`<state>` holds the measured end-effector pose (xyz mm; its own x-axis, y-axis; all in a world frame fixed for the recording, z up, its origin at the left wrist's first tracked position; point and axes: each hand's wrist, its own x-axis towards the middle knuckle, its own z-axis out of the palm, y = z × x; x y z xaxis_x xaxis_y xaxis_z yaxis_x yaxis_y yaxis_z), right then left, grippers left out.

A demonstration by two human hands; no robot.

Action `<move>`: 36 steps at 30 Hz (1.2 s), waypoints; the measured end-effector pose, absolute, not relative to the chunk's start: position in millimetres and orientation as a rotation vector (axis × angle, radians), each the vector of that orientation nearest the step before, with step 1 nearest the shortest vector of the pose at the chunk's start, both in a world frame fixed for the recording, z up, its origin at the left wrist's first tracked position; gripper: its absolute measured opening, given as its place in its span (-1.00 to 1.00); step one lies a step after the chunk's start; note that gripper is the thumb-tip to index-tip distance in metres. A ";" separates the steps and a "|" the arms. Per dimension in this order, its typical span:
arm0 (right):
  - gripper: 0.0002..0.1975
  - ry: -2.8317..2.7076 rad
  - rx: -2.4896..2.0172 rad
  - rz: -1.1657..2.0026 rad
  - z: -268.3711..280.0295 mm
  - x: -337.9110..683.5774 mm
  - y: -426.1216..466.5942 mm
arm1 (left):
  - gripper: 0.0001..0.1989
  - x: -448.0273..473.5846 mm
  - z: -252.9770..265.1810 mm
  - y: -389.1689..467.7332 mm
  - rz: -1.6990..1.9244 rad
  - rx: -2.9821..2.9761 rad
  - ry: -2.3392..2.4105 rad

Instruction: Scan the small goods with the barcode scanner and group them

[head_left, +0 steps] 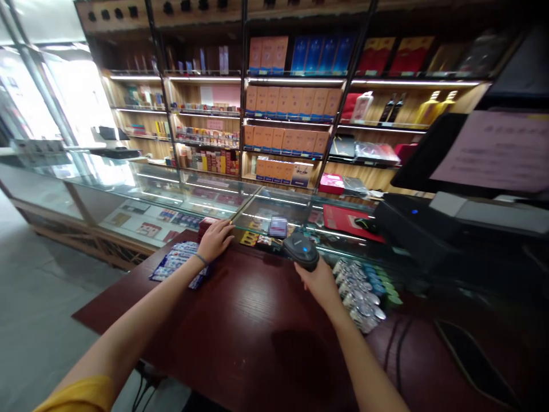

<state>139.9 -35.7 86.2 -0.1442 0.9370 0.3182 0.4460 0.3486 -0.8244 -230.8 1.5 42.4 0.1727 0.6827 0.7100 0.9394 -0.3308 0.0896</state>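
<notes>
My right hand (318, 281) is wrapped round the handle of a black barcode scanner (302, 250) with a small blue light on its head. The scanner's head points toward a small pale packet (278, 226) at the near edge of the glass counter. My left hand (217, 240) lies with its fingers stretched out at the counter's near edge, beside a small stack of red packs (207, 225). The hand partly covers that stack. Left of its wrist, several blue-and-white packets (178, 260) are spread on the dark red wooden table (253, 320).
Right of the scanner stand several rows of silver, blue and green cans (360, 292). A dark monitor with a pink paper sheet (497, 149) rises at the right, above a phone (476, 360). The glass display counter (171, 189) runs left. Stocked shelves (291, 123) fill the back wall.
</notes>
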 end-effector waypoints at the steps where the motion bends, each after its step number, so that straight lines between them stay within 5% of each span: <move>1: -0.58 -1.721 -1.259 0.734 92.5 148.1 -34.9 | -0.65 -216.9 42.1 2.3 -1.005 -2.103 -1.506; 18: -0.79 -1.299 -1.310 0.734 139.9 275.0 -35.0 | -0.62 31.6 -12.1 32.4 -1.238 -2.621 -1.273; 27: -0.80 -1.209 -1.310 0.736 138.0 297.9 -34.0 | -0.50 75.8 -52.4 61.0 -1.006 -2.735 -1.318; 36: -0.79 -1.233 -1.307 0.716 140.1 292.8 -34.1 | -0.73 80.3 -42.9 53.1 -0.901 -2.782 -1.310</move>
